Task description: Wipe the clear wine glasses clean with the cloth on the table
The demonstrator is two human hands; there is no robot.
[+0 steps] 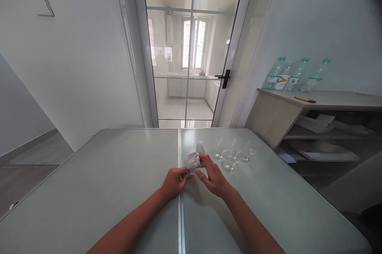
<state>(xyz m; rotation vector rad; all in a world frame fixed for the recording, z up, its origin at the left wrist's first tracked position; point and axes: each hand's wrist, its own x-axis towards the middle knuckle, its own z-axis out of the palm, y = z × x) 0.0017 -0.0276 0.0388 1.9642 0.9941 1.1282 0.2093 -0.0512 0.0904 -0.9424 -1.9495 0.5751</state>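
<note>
My left hand (pixel 174 182) is closed near the table's centre seam, pinching the foot end of a small stemmed glass (pixel 188 172). The glass lies tilted, its bowl wrapped in crumpled white tissue paper (pixel 193 161). My right hand (pixel 213 177) is on the far right side of the bundle, its fingers curled against the paper and its thumb a little apart. A loose flap of the tissue sticks up beyond the fingers. Most of the wrapped bowl is hidden. Several clear stemmed glasses (pixel 232 167) stand close together just right of my right hand.
The pale table (pixel 119 190) has a metal seam down its middle. On the right, a shelf unit (pixel 280 105) bears several plastic bottles (pixel 295 77) and a brush (pixel 305 99). A glazed door (pixel 191 63) with a black handle (pixel 226 79) stands beyond the table.
</note>
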